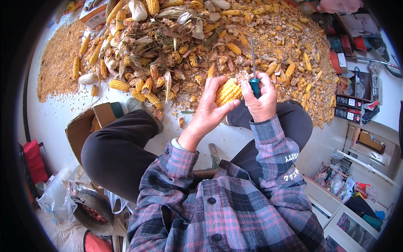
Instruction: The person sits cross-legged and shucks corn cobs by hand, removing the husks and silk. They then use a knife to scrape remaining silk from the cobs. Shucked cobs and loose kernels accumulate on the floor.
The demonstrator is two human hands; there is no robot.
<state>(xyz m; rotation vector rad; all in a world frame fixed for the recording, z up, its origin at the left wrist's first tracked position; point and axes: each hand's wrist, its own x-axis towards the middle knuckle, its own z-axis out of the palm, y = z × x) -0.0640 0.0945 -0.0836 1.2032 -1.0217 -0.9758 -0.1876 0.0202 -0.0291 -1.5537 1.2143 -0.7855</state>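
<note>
A partly stripped yellow corn cob (229,92) is gripped in my left hand (210,105), with thumb and fingers around its kernels. My right hand (262,97) holds a screwdriver (255,86) by its dark teal handle, the long metal shank pointing away from me. The thumb of that hand also rests against the frayed, pale end of the cob (243,76). In front of both hands spreads a large heap of corn cobs (233,48), loose kernels and dry husks (141,52).
Loose kernels (59,60) cover the floor at the far left. A cardboard box (80,130) stands beside my left knee, with a dark pot (94,214) further back. Small boxes (348,107) line the right wall, near an open drawer (330,179) of assorted items.
</note>
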